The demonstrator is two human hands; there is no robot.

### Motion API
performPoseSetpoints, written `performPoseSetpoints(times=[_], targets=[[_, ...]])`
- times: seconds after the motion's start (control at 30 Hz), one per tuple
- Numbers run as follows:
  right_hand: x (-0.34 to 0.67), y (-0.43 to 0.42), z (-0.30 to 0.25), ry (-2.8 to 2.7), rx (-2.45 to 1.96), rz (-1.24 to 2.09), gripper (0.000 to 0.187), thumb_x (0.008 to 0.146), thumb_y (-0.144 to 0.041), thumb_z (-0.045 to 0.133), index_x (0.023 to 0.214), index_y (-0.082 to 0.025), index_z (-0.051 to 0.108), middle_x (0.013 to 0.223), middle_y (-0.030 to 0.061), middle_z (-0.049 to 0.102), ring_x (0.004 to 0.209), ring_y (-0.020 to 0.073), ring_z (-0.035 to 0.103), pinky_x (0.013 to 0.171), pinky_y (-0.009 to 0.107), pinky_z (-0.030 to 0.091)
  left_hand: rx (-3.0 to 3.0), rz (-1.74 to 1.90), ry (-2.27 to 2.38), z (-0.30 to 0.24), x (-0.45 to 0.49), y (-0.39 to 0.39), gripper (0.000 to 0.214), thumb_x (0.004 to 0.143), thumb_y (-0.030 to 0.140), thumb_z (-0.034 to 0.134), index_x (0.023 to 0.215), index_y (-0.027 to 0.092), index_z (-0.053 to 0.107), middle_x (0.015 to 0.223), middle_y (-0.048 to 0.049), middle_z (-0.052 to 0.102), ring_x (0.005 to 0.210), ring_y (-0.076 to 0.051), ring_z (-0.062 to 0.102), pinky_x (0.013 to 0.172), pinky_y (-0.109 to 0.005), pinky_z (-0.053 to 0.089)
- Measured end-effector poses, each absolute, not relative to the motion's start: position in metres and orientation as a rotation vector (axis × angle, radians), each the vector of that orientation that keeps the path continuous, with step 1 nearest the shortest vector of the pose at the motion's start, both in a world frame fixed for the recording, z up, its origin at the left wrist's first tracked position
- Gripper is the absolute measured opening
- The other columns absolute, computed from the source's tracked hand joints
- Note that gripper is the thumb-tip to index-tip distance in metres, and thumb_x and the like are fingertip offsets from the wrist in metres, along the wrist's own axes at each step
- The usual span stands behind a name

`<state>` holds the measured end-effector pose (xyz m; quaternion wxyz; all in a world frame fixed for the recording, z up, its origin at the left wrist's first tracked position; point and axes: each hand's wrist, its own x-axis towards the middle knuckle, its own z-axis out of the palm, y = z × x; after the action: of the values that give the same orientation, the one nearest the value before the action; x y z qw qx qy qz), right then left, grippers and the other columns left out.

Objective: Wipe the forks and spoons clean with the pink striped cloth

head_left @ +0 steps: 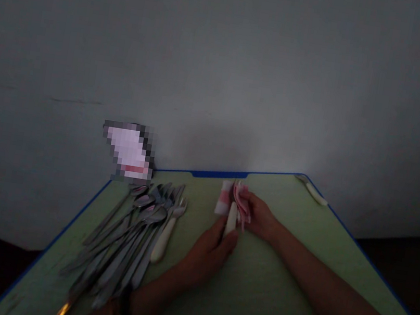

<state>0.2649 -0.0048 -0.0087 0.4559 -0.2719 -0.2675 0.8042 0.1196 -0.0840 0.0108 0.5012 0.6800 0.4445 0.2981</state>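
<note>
evidently, the work in hand sits partway through one piece: a slim metal fork with a smooth white handle [231,221] has its tined end against a folded pink-and-white cloth [243,204], which reads as wiping in progress. one white-handled metal utensil [318,195] lies alone at the far right corner of the pale green, blue-rimmed tabletop [261,291]; i judge it to be a finished piece, though its lying apart is the only hint, and its head is too dim to make out clearly. most seems left: a loose, overlapping heap of silver metal cutlery [130,243], with spoon bowls showing, spreads over the left side, and another fork with a thick cream handle [164,237] lies along its right edge. whether any of the heap is wiped, i cannot tell.

as for position, the held fork is in the left hand [212,250], gripped by its handle, tines pointing away toward the wall [245,78]. the right hand [260,215] pinches the cloth just beside the tines, on their right, while a flap of cloth shows on their left. the heap lies apart from both hands, left of the left hand.
</note>
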Motion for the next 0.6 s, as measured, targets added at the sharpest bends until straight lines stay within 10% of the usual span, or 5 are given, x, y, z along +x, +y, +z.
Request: performPoseSetpoints(times=[0.4, 0.6], targets=[[0.2652, -0.0066, -0.015, -0.828, -0.686, 1.845, 0.016, 0.073, -0.022, 0.064, 0.086, -0.015, 0.059, 0.063, -0.0011, 0.062, 0.05, 0.0102, 0.055, 0.047, 0.022, 0.044, 1.627, 0.716, 1.044, 0.0125, 0.118, -0.0832, 0.038, 0.087, 0.041, 0.039, 0.115, 0.016, 0.048, 0.065, 0.0014, 0.047, 0.059, -0.013, 0.042, 0.058, -0.024, 0.036], [0.2633, -0.0033, -0.0115, -0.684, -0.65, 1.917, 0.035, 0.083, -0.048, 0.044, 0.082, -0.016, 0.059, 0.058, -0.0004, 0.06, 0.049, 0.0118, 0.052, 0.046, 0.023, 0.041, 1.604, 0.705, 1.04, 0.012, 0.1192, -0.0834, 0.035, 0.089, 0.043, 0.035, 0.103, 0.015, 0.05, 0.062, 0.0034, 0.042, 0.056, -0.011, 0.04, 0.054, -0.023, 0.033]])
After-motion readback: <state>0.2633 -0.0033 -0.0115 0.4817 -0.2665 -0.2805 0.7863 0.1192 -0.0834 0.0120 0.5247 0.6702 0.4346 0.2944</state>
